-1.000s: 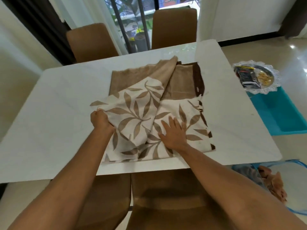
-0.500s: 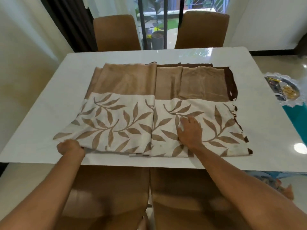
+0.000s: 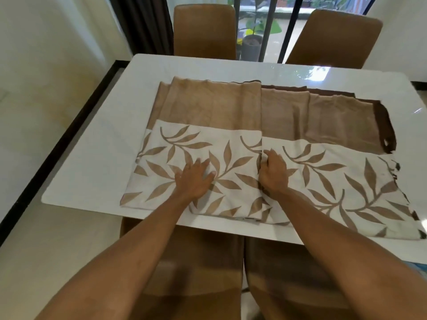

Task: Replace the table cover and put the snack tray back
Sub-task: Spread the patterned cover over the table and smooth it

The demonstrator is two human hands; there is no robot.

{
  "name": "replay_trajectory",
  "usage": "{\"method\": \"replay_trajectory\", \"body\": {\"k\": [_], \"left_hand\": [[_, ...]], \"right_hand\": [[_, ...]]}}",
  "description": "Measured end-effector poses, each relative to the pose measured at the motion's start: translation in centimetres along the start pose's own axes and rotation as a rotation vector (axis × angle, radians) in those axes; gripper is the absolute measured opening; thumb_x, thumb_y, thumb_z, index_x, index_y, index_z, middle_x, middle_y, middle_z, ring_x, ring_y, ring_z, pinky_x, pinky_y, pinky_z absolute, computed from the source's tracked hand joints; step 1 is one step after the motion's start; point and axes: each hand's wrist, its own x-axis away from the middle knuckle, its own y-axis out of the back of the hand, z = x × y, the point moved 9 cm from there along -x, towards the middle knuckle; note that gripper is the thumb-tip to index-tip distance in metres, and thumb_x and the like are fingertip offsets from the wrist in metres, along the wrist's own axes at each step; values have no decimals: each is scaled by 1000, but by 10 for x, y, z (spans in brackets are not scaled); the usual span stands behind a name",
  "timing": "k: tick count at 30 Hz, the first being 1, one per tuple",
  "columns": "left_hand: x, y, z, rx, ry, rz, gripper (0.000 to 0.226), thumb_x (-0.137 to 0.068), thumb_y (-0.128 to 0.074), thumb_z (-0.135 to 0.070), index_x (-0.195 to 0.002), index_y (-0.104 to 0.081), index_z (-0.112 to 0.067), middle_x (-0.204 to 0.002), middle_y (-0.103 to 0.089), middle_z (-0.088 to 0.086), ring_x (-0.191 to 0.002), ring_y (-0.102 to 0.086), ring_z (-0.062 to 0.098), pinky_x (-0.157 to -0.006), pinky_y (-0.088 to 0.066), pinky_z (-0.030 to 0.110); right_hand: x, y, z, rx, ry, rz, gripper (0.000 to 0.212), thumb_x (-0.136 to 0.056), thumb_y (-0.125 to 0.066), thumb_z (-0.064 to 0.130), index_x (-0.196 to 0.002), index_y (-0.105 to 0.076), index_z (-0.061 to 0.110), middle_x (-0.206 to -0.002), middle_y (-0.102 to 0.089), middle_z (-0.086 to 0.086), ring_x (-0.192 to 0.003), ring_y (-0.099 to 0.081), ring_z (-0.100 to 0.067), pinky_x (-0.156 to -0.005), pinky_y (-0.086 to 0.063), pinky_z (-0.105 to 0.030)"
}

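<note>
**Table cover, part-folded, on the white table: opening the next fold.**
Near: my left hand lies flat with fingers spread, pinning the leaf-printed left panel. My right hand, just beside it, has its fingers curled on the centre fold edge. Middle: the cover runs from the near edge to mid-table and reaches further right than left. Far: bare tabletop, two brown chairs. Snack tray: not in view. Handling, as I judge it: press with the left palm, lift the fold by its edge and carry it over low, so the layers below don't drag.
</note>
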Motion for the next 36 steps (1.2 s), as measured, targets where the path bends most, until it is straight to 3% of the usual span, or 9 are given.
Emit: {"method": "replay_trajectory", "body": {"k": [2,5,11,19,24,28,31,34,36], "left_hand": [[-11,-12,8,-41,85,111,73,-92,-12,-77,-157,-7,-44,-167,5,-12,-154,9,30,-117,7,67],[-13,-11,20,-91,148,156,73,-92,-10,-78,-156,2,-45,-165,17,-15,-152,19,31,-111,13,70],[-22,24,78,-144,98,101,88,-87,-3,-80,-159,2,-29,-166,9,-3,-153,12,29,-121,9,57],[-4,59,169,-166,263,78,93,-83,-18,-86,-158,4,-37,-168,8,0,-153,7,38,-118,-3,67],[10,73,206,-234,347,85,96,-87,-28,-81,-160,2,-25,-168,8,5,-153,6,37,-120,-6,63],[4,78,131,-340,198,-173,66,-99,-38,-44,-158,-17,-24,-166,-16,8,-153,-6,37,-120,-6,63],[-13,37,27,-158,15,-126,57,-96,-35,-43,-152,-32,-31,-162,-29,4,-151,-16,35,-118,-15,66],[-26,-14,-25,-72,110,0,66,-96,-20,-69,-156,-5,-45,-168,7,-8,-151,20,34,-108,13,73],[-35,-26,-24,-115,168,-15,70,-92,-6,-76,-154,9,-48,-165,21,-13,-147,32,32,-102,21,74]], "right_hand": [[-5,-8,-5,41,-5,28,47,-110,-30,29,-145,-51,8,-158,-42,-15,-147,-33,-38,-122,-23,-52],[-2,-20,-15,163,-27,98,51,-110,-25,40,-155,-39,21,-169,-22,-6,-155,-16,-34,-124,-12,-54],[9,-25,-17,187,-37,158,59,-107,-18,53,-161,-24,30,-172,-7,-2,-158,-2,-30,-124,-1,-54],[8,-18,-26,248,-32,195,67,-102,-10,62,-162,-17,33,-172,-1,0,-158,3,-28,-125,2,-53],[2,-13,-37,315,13,179,80,-92,2,70,-163,-9,35,-172,3,-1,-158,5,-27,-125,4,-54],[-1,-15,-30,307,-14,159,61,-106,-20,55,-162,-20,30,-172,-4,-4,-158,1,-30,-124,3,-58],[-1,-20,-14,286,60,100,51,-108,-25,41,-156,-35,25,-170,-18,-7,-157,-9,-30,-123,-4,-63],[5,-22,-7,297,126,79,50,-108,-24,40,-154,-39,27,-168,-24,-5,-157,-12,-28,-124,-8,-61],[6,-20,-11,323,131,69,51,-108,-27,46,-155,-35,30,-169,-20,-5,-157,-11,-26,-125,-7,-57]]}}
